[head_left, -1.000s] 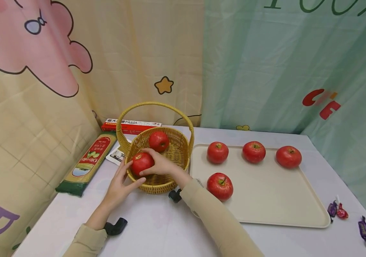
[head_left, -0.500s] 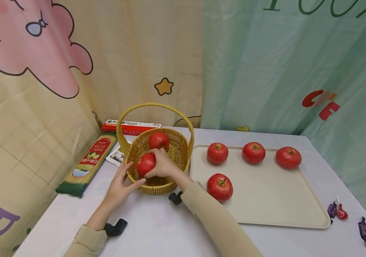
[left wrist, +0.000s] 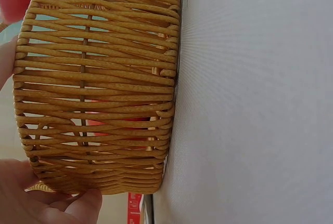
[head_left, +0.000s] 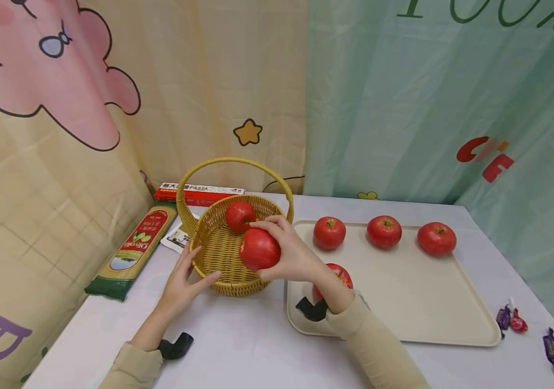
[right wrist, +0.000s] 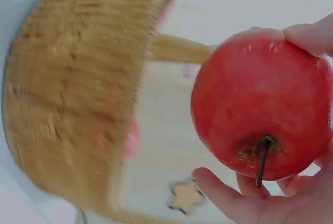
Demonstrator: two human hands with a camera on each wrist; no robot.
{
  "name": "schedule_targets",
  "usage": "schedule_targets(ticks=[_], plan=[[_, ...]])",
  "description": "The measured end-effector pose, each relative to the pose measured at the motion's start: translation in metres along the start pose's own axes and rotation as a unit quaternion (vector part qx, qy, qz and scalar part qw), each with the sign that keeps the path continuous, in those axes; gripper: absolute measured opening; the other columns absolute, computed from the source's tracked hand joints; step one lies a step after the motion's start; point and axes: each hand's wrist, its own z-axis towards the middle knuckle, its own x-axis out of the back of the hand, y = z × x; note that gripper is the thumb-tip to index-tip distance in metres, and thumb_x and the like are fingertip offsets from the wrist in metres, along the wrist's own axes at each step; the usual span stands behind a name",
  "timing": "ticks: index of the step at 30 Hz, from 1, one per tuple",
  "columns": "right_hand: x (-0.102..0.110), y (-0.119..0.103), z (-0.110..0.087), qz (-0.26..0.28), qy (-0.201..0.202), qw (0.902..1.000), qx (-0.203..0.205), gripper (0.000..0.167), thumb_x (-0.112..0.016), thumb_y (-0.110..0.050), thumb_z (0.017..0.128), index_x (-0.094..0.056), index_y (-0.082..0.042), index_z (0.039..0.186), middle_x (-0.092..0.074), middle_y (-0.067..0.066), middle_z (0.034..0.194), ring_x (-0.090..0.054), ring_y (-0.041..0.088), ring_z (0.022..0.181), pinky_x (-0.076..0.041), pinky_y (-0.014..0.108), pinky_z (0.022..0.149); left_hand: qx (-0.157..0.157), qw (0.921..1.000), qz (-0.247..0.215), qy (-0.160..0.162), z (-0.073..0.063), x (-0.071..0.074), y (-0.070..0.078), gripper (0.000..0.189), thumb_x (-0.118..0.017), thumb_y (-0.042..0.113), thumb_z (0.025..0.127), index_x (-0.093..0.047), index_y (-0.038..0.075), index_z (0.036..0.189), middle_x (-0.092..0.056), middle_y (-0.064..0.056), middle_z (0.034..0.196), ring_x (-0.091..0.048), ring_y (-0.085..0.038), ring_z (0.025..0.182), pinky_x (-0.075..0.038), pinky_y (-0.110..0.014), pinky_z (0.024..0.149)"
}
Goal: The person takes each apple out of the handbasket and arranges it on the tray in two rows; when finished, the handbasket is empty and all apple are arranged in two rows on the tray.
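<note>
My right hand (head_left: 294, 251) holds a red apple (head_left: 259, 249) over the right part of the wicker basket (head_left: 240, 289). In the right wrist view the apple (right wrist: 260, 104) has its stem facing the camera, with fingers and thumb around it. My left hand (head_left: 182, 286) grips the near left rim of the basket; in the left wrist view the fingertips (left wrist: 86, 206) lie against the woven side (left wrist: 99, 89). Inside the basket, toward the back, lies another apple (head_left: 240, 216). Part of an apple (head_left: 340, 273) on the tray is hidden by my right wrist.
A beige tray (head_left: 418, 302) to the right carries more apples (head_left: 384, 231) along its far side. Left of the basket lie a pasta bag (head_left: 133, 248), a red pasta box (head_left: 199, 194) and a white card (head_left: 176, 237). Wrapped candies (head_left: 552, 348) lie at the far right.
My right hand has lifted an apple from the left side of the basket and carried it right. The left hand has stayed at the rim.
</note>
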Motion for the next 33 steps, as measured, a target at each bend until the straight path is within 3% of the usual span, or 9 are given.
schedule_targets(ticks=[8,13,17,23,33], plan=[[0.065,0.007,-0.056,-0.022,-0.004,0.9993,0.030,0.079,-0.082,-0.014,0.062,-0.046,-0.029,0.131,-0.037,-0.009,0.130,-0.043,0.014,0.115,-0.051,0.035,0.082,0.002,1.0000,-0.003,-0.006,-0.001,0.002,0.000,0.086,-0.071,0.039,0.083,-0.025,0.001,0.146,0.004,-0.012,0.157,-0.007,-0.035,0.141,-0.022,-0.053,0.109],[0.101,0.027,-0.082,-0.026,-0.007,0.9996,0.008,0.078,-0.082,-0.009,0.062,-0.042,-0.025,0.126,-0.043,-0.008,0.126,-0.044,0.016,0.114,-0.052,0.036,0.080,0.002,0.9999,-0.002,-0.012,-0.002,0.003,0.001,0.086,-0.070,0.038,0.083,-0.024,0.001,0.146,0.006,-0.010,0.157,-0.006,-0.036,0.141,-0.022,-0.053,0.109],[0.127,0.048,-0.101,-0.044,-0.002,0.9983,-0.037,0.077,-0.083,-0.007,0.063,-0.041,-0.021,0.125,-0.046,-0.002,0.123,-0.046,0.021,0.111,-0.053,0.037,0.077,-0.004,0.9999,-0.004,-0.012,-0.001,0.002,0.002,0.086,-0.071,0.037,0.084,-0.024,0.001,0.146,0.005,-0.011,0.157,-0.006,-0.036,0.141,-0.022,-0.053,0.109],[0.153,0.072,-0.120,-0.087,-0.014,0.9882,-0.126,0.075,-0.084,-0.014,0.063,-0.044,-0.018,0.126,-0.047,0.009,0.121,-0.047,0.033,0.107,-0.055,0.040,0.071,-0.010,0.9998,-0.011,-0.010,-0.001,0.003,0.001,0.085,-0.071,0.035,0.084,-0.024,0.001,0.146,0.004,-0.013,0.156,-0.006,-0.035,0.141,-0.022,-0.053,0.109],[0.161,0.108,-0.132,-0.101,-0.062,0.9710,-0.208,0.070,-0.084,-0.020,0.062,-0.050,-0.013,0.123,-0.049,0.017,0.119,-0.044,0.038,0.109,-0.055,0.041,0.072,-0.010,0.9999,-0.008,-0.011,-0.001,0.003,0.001,0.086,-0.071,0.036,0.083,-0.025,0.000,0.146,0.003,-0.015,0.156,-0.007,-0.036,0.141,-0.022,-0.054,0.109]])
